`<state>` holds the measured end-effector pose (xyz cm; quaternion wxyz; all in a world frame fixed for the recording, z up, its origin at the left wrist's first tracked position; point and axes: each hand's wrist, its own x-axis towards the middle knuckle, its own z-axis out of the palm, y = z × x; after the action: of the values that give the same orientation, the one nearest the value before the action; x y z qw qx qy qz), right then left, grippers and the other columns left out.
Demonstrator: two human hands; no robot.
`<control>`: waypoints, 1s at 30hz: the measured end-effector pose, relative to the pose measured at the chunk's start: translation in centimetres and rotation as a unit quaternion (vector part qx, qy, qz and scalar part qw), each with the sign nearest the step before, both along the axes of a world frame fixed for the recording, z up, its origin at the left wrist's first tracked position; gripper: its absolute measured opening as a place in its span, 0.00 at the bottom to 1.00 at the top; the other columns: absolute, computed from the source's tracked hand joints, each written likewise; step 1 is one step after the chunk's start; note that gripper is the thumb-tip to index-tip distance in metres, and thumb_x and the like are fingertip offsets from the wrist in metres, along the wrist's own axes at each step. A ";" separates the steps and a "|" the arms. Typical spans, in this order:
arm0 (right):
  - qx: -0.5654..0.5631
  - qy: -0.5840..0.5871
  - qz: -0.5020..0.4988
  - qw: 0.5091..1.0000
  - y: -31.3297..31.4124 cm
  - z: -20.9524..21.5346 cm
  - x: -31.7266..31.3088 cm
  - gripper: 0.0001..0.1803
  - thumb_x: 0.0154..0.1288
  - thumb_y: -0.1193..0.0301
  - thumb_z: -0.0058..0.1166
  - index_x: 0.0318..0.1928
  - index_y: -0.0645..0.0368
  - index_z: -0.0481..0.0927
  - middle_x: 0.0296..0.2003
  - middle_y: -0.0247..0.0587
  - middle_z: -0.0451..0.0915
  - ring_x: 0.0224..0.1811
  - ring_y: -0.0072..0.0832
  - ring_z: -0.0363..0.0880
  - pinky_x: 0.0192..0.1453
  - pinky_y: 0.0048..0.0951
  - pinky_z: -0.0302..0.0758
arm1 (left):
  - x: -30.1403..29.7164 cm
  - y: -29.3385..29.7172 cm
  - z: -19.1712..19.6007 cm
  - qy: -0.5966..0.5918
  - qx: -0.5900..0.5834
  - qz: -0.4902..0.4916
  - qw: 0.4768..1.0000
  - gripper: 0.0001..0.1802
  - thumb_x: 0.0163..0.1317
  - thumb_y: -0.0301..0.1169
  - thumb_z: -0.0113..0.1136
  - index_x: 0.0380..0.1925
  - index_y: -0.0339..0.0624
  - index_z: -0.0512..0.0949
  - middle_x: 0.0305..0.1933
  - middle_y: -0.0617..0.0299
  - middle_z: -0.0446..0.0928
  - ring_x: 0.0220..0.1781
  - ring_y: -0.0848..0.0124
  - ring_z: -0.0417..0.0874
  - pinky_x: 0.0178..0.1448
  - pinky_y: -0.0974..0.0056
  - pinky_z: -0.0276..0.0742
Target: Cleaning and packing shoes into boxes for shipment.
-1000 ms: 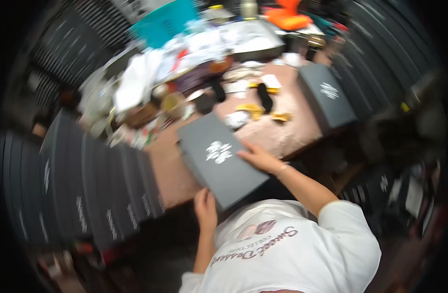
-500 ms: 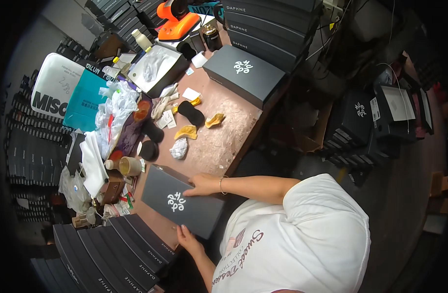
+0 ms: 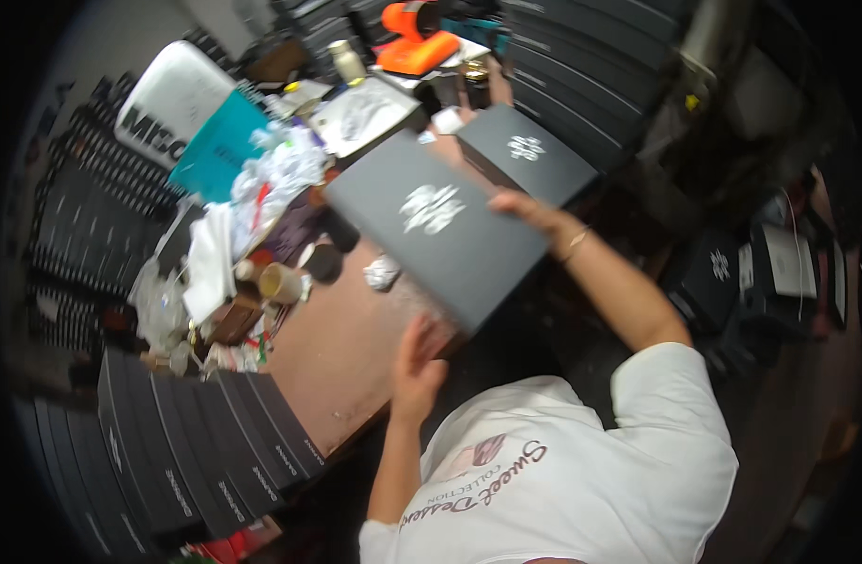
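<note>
A dark grey lidded shoe box (image 3: 384, 193) with a white printed mark hangs lifted over the worktable (image 3: 332, 352), smeared a little by motion. At its right edge my right hand (image 3: 534, 216) grips it, thumb over the lid and the other fingers hidden below. My left hand (image 3: 418, 376) is off the box, close to its near corner, blurred, with fingers stretched out and nothing in them. Just beyond the held box a second grey shoe box (image 3: 567, 164) lies on the table. A crumpled white wad (image 3: 381, 274) sits beside the held box's left edge.
Dark boxes (image 3: 200, 451) stand in a row at the near left, and more boxes (image 3: 572, 66) are stacked at the far right. Plastic bags (image 3: 276, 174), a jar (image 3: 280, 282), an open box (image 3: 365, 113) and an orange device (image 3: 419, 54) crowd the left and far side.
The shoe box has been raised from the near part of the table and carried away and to the right by my right hand. My left hand has let go of it.
</note>
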<state>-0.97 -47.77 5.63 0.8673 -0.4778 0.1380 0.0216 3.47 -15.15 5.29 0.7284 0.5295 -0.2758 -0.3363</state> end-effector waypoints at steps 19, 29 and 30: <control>-0.341 0.243 -0.048 0.907 -15.8 -4.0 -0.6 0.37 0.61 0.48 0.53 0.62 0.63 0.69 0.56 0.41 0.73 0.58 0.32 0.71 0.63 0.34 0.66 | -3.8 7.6 -8.7 -0.090 0.132 0.199 0.967 0.30 0.62 0.43 0.61 0.60 0.38 0.70 0.48 0.51 0.79 0.40 0.71 0.82 0.48 0.66 0.77; -0.281 0.246 -0.003 0.928 -7.6 -5.8 -4.9 0.37 0.59 0.47 0.54 0.60 0.64 0.70 0.53 0.43 0.75 0.55 0.34 0.73 0.61 0.36 0.68 | -3.9 6.9 -11.7 -0.103 0.129 0.150 0.975 0.27 0.63 0.41 0.60 0.55 0.33 0.73 0.53 0.45 0.77 0.51 0.62 0.81 0.55 0.62 0.75; -0.268 0.243 0.003 0.932 -7.3 -6.2 -4.9 0.37 0.59 0.47 0.54 0.59 0.64 0.70 0.53 0.43 0.75 0.54 0.35 0.73 0.61 0.36 0.68 | -3.9 6.9 -11.8 -0.105 0.130 0.150 0.975 0.26 0.63 0.41 0.60 0.55 0.33 0.73 0.52 0.45 0.77 0.51 0.62 0.81 0.56 0.62 0.75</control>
<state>-5.87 -55.04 -0.56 0.6469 -0.6731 0.3437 0.1014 -0.46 -8.28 -6.52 0.6624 0.6872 -0.2222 -0.1989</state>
